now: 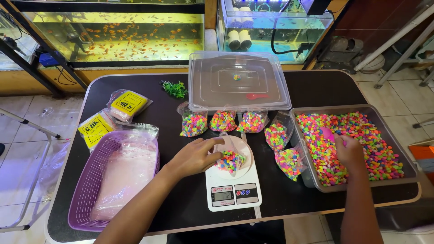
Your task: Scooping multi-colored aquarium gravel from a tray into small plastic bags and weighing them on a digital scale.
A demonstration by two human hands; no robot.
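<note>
My left hand [195, 156] holds open a small clear plastic bag [230, 159] partly filled with multicoloured gravel, resting on a white digital kitchen scale [233, 192]. My right hand [349, 151] is inside a grey tub [348, 108] full of the same coloured gravel [379, 153], gripping a pink scoop [327, 133] that pokes out above the fingers. Several filled bags of gravel [223, 121] lie in a row behind the scale, and two more [289, 161] sit between the scale and the tub.
A purple basket [86, 190] with stacked clear bags stands at the left. Two yellow-labelled packets [127, 104] lie beyond it. A clear lidded box [237, 81] and a green plastic plant [175, 89] sit at the back. Fish tanks stand behind the dark table [181, 212].
</note>
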